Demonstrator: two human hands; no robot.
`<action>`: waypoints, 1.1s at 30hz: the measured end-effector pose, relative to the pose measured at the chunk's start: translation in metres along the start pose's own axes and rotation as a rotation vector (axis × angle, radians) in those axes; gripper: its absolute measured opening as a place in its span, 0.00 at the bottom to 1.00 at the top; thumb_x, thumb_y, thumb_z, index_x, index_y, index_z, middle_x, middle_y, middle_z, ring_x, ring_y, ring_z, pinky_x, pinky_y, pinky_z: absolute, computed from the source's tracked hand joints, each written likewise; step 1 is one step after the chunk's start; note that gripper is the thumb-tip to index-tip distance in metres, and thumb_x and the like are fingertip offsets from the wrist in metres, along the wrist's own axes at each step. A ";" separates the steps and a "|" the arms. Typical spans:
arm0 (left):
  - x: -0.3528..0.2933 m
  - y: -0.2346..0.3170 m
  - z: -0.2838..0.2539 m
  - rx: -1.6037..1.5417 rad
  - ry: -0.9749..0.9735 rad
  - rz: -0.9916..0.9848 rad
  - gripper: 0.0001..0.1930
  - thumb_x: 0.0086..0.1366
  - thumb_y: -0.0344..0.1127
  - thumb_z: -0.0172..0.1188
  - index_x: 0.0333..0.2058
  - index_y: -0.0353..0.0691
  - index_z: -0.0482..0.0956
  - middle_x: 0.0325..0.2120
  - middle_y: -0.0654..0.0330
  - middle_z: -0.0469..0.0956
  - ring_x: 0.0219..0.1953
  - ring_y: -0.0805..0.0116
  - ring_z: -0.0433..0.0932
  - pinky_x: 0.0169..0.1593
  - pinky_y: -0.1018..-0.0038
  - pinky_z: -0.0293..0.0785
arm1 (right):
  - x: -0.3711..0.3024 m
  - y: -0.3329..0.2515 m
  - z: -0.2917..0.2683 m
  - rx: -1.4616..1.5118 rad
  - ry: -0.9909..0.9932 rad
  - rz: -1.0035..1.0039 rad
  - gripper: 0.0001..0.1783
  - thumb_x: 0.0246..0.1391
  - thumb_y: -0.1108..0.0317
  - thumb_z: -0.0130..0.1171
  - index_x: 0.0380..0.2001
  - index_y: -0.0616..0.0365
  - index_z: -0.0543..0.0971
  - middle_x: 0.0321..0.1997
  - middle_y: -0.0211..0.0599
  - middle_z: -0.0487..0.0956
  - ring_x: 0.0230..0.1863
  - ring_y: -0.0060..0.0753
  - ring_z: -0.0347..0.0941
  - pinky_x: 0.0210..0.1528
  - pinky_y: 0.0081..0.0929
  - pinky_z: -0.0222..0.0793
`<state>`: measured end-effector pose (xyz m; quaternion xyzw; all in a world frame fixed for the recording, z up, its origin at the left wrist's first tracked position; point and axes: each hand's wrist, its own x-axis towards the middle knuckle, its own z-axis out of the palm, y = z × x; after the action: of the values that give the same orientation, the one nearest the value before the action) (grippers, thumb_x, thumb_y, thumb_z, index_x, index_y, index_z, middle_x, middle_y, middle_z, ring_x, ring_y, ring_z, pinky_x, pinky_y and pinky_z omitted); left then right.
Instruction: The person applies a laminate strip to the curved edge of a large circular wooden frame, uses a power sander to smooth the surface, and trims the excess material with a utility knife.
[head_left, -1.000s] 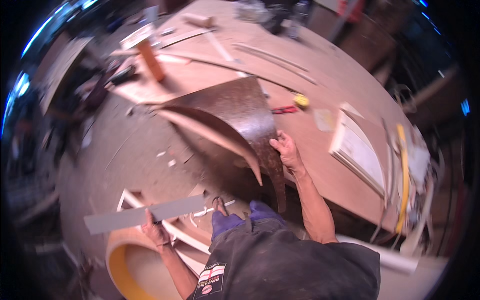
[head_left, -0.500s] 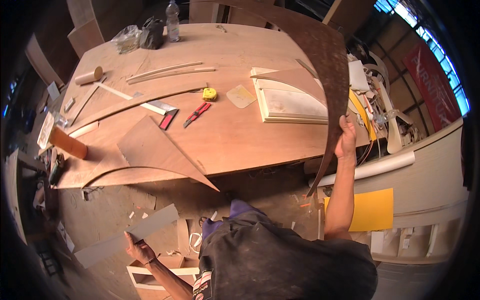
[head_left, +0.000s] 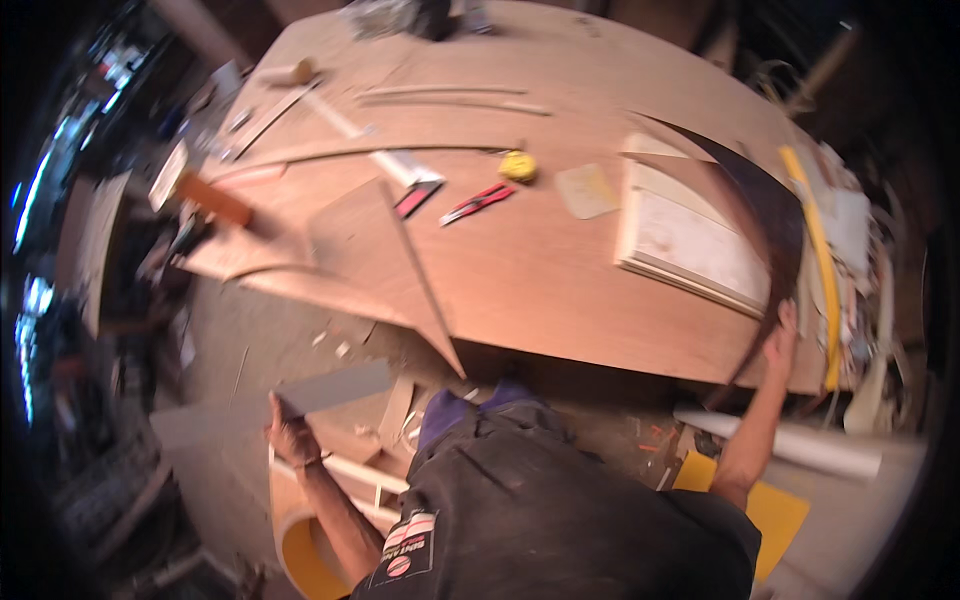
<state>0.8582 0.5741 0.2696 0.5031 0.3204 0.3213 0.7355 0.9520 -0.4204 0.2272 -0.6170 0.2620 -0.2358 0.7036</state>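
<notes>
My left hand (head_left: pixel 291 432) is closed on a long flat grey strip (head_left: pixel 345 388), held out over the floor to the left of my body. At the table's right edge my right hand (head_left: pixel 782 335) grips the lower part of a dark brown curved sheet (head_left: pixel 765 195). That sheet tapers to a point below the hand and leans over a stack of pale boards (head_left: pixel 690 235). A thin triangular wooden panel (head_left: pixel 365 235) with a curved edge lies at the table's front left, its tip jutting past the edge.
On the wooden table (head_left: pixel 540 300) lie a yellow tape measure (head_left: pixel 517 166), a red utility knife (head_left: pixel 478 204), a try square (head_left: pixel 410 172), thin wood strips and an orange cylinder (head_left: pixel 215 198). A white roll (head_left: pixel 800 445) and yellow sheet (head_left: pixel 780 515) sit at lower right. Scraps litter the floor.
My view has swung, so the table appears shifted right and tilted. The brown sheet has come down lower over the pale boards with my right hand. My left hand still holds the grey strip.
</notes>
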 end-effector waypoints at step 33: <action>0.218 0.038 0.037 0.264 -0.332 0.253 0.12 0.69 0.19 0.61 0.50 0.27 0.82 0.46 0.50 0.86 0.50 0.65 0.84 0.59 0.69 0.77 | -0.428 0.117 0.621 -1.258 -0.548 -0.397 0.51 0.44 0.53 0.80 0.66 0.66 0.68 0.61 0.52 0.72 0.63 0.57 0.68 0.64 0.49 0.68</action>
<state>1.0104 0.7382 0.2838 0.6770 0.1688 0.2791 0.6597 1.0406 0.3378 0.2071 -0.9790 0.0449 -0.0003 0.1987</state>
